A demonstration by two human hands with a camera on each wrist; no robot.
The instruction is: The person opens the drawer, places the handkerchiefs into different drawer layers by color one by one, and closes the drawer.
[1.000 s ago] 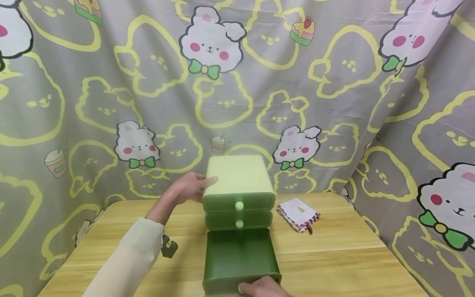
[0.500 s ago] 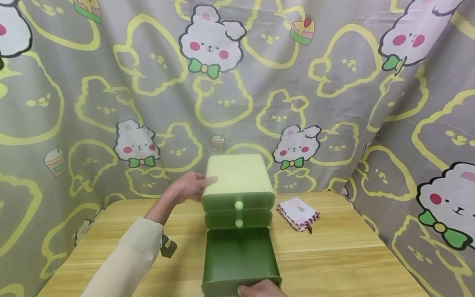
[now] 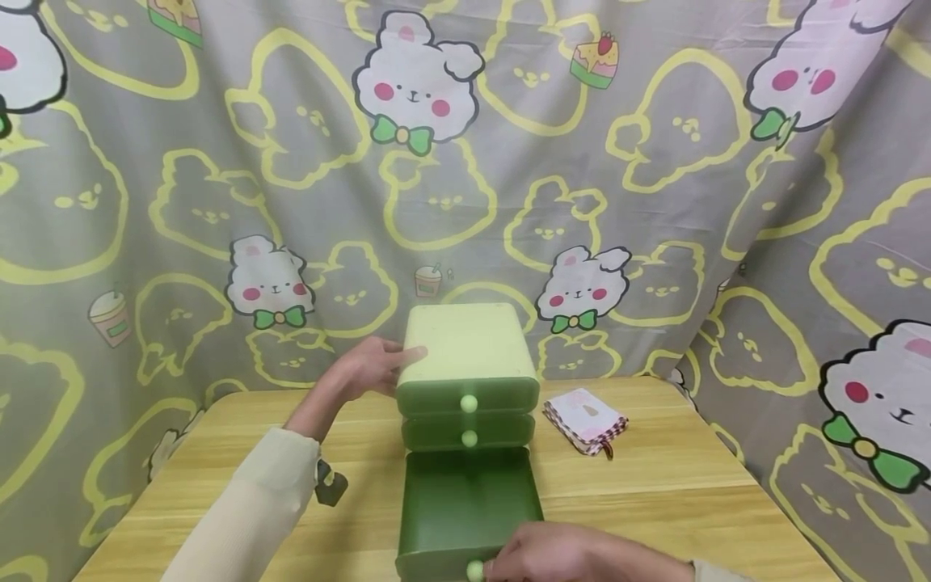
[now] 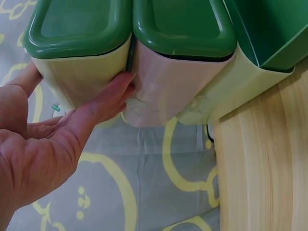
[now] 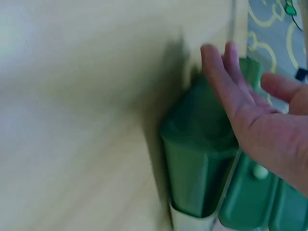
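Note:
A small three-tier drawer cabinet with a pale yellow top and green drawer fronts stands on the table. Its bottom drawer is pulled out, and the visible inside holds nothing. My left hand grips the top tier at its left side, one digit over the top. In the left wrist view, that hand spans the yellow tier, one fingertip near the seam to the pink tier. By the bottom drawer's round knob is my right hand. The right wrist view shows this hand with long, extended fingers and its thumb apart.
A folded cloth with a checked edge lies on the wooden table, right of the cabinet. A patterned grey curtain hangs behind and along the sides. A dark object hangs at my left cuff.
My right hand has let go of the bottom drawer's knob and shifted up and right, uncovering it. The drawer stays pulled out. My left hand has kept its place on the cabinet.

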